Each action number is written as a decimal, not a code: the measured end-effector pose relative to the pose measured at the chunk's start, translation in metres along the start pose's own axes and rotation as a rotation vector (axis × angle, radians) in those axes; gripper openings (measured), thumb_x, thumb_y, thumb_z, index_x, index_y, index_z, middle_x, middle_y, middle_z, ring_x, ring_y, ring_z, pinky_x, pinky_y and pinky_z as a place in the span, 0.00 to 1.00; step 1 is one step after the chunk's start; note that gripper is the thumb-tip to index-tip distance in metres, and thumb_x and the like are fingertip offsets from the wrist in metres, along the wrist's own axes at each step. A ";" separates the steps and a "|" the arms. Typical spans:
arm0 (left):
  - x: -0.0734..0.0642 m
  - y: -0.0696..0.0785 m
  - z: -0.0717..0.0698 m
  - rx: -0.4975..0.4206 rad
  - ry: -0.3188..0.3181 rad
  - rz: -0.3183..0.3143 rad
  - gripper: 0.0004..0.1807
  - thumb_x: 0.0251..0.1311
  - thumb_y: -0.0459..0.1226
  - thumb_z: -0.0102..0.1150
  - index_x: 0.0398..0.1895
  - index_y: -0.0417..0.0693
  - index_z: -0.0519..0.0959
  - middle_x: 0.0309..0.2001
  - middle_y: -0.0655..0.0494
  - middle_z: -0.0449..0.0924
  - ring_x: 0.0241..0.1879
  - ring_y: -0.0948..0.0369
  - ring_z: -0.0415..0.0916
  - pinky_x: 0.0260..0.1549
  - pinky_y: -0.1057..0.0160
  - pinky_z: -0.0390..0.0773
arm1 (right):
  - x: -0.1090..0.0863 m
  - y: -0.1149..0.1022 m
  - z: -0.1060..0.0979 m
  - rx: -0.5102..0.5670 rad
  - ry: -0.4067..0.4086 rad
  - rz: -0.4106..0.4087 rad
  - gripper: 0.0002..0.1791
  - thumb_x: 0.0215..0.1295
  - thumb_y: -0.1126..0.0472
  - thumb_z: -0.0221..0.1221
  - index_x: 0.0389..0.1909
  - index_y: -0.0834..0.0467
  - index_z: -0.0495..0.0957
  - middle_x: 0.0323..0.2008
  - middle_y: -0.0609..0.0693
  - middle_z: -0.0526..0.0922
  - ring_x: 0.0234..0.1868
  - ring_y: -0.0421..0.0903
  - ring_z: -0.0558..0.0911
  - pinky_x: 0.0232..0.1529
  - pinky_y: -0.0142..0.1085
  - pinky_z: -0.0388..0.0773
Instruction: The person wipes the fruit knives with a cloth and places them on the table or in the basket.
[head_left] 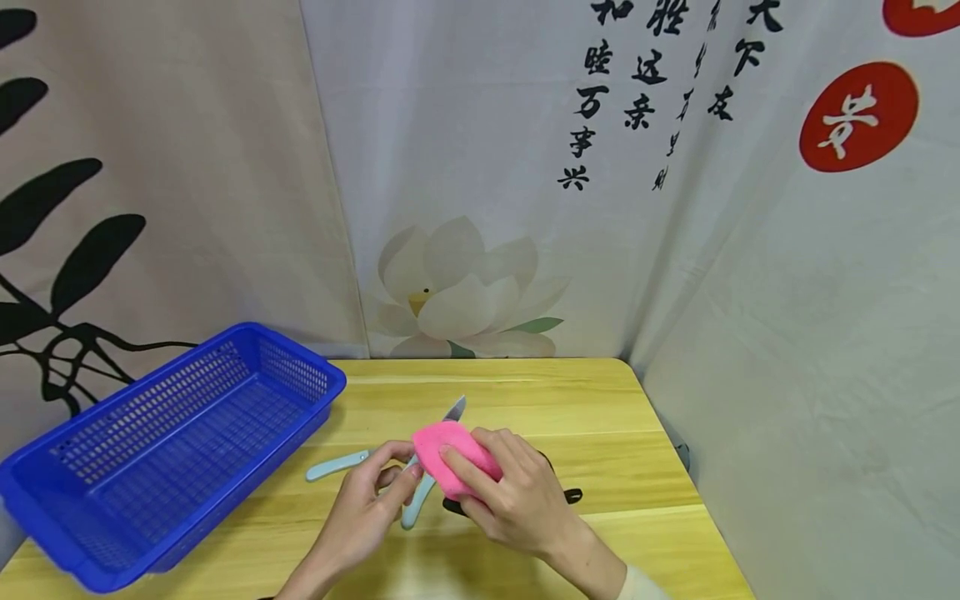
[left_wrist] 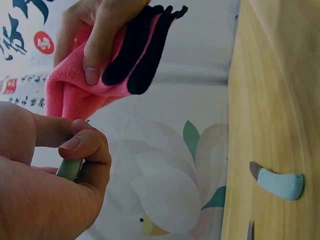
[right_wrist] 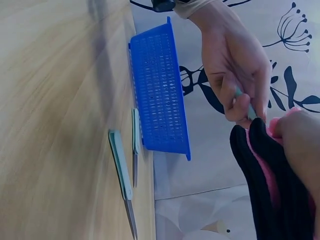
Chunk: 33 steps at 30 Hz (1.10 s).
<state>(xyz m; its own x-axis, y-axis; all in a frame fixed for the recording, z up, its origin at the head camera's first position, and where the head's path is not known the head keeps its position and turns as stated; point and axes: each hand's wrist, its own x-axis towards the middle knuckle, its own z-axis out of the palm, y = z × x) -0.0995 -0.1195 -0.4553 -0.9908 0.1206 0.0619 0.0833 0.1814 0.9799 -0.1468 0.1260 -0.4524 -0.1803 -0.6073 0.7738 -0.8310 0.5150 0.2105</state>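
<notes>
A folded pink cloth [head_left: 442, 454] with black bands [left_wrist: 145, 60] is gripped in my right hand [head_left: 517, 492], thumb on top. My left hand [head_left: 367, 500] pinches the pale green handle [left_wrist: 70, 169] of a knife between thumb and fingers, close beside the cloth. The blade of this knife cannot be seen; the cloth lies where it would be. Below the hands, a knife with a light blue handle [head_left: 417, 502] lies on the table. Another light blue knife handle [head_left: 336, 466] lies to the left of it. Both table knives show their blades in the right wrist view.
A blue plastic basket [head_left: 172, 533] with mesh walls stands at the left of the wooden table [head_left: 600, 567]. Printed fabric [head_left: 480, 125] hangs behind the table and along its sides, close to the edges.
</notes>
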 end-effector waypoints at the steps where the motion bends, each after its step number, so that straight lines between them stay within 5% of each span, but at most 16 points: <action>1: 0.000 0.000 0.000 -0.001 -0.002 0.007 0.09 0.84 0.41 0.62 0.60 0.52 0.83 0.26 0.58 0.76 0.23 0.68 0.70 0.18 0.66 0.67 | 0.000 -0.001 0.001 0.005 -0.012 0.005 0.21 0.87 0.47 0.58 0.70 0.51 0.85 0.53 0.57 0.86 0.41 0.49 0.83 0.42 0.37 0.87; 9: -0.001 -0.001 0.000 0.015 0.014 0.033 0.07 0.84 0.39 0.62 0.56 0.52 0.83 0.23 0.59 0.73 0.20 0.71 0.65 0.16 0.67 0.65 | -0.004 -0.001 0.003 0.019 -0.064 0.029 0.27 0.73 0.49 0.72 0.71 0.49 0.84 0.54 0.56 0.86 0.42 0.48 0.83 0.42 0.36 0.86; 19: -0.001 -0.001 0.000 0.014 0.005 0.020 0.07 0.83 0.40 0.63 0.55 0.50 0.84 0.24 0.59 0.74 0.23 0.69 0.70 0.17 0.67 0.66 | -0.007 0.010 0.002 0.003 -0.047 0.070 0.22 0.83 0.46 0.63 0.70 0.49 0.84 0.54 0.57 0.85 0.40 0.49 0.80 0.39 0.36 0.84; 29: -0.002 -0.002 -0.001 0.019 -0.007 0.043 0.07 0.83 0.39 0.63 0.55 0.49 0.85 0.25 0.59 0.75 0.24 0.70 0.71 0.18 0.67 0.66 | -0.011 0.025 -0.001 -0.040 -0.049 0.138 0.28 0.65 0.55 0.74 0.66 0.50 0.86 0.54 0.61 0.86 0.42 0.51 0.82 0.40 0.40 0.87; 33: -0.003 -0.002 -0.001 0.026 -0.010 0.047 0.07 0.83 0.39 0.64 0.56 0.50 0.85 0.27 0.60 0.78 0.24 0.70 0.71 0.17 0.67 0.66 | -0.012 0.031 -0.002 -0.066 -0.031 0.170 0.27 0.65 0.57 0.71 0.66 0.51 0.87 0.53 0.62 0.87 0.42 0.53 0.83 0.39 0.42 0.87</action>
<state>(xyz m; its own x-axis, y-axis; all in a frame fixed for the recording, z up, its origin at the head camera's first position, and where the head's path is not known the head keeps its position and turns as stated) -0.0964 -0.1216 -0.4569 -0.9846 0.1390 0.1062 0.1331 0.2010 0.9705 -0.1696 0.1504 -0.4537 -0.3319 -0.5260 0.7831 -0.7508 0.6498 0.1182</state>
